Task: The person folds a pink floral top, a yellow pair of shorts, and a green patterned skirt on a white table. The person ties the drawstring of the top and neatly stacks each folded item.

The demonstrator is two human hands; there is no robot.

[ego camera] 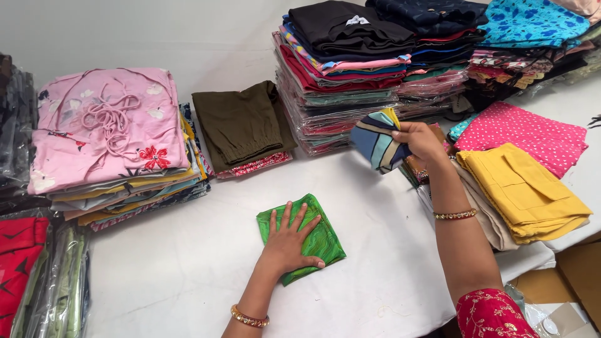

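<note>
My left hand (pixel 289 241) lies flat, fingers spread, on a folded green patterned cloth (pixel 322 241) on the white table (pixel 188 275). My right hand (pixel 418 140) is raised above the table to the right and grips a bunched cloth striped in blue, navy, cream and yellow (pixel 374 140). Both wrists wear gold bangles. A red embroidered sleeve shows at the bottom right.
A pile topped by a pink floral garment (pixel 109 128) sits at left. Olive folded trousers (pixel 243 125) lie behind the green cloth. Tall stacks of wrapped clothes (pixel 344 69) stand at the back. Yellow (pixel 523 191) and pink dotted (pixel 523 134) garments lie at right.
</note>
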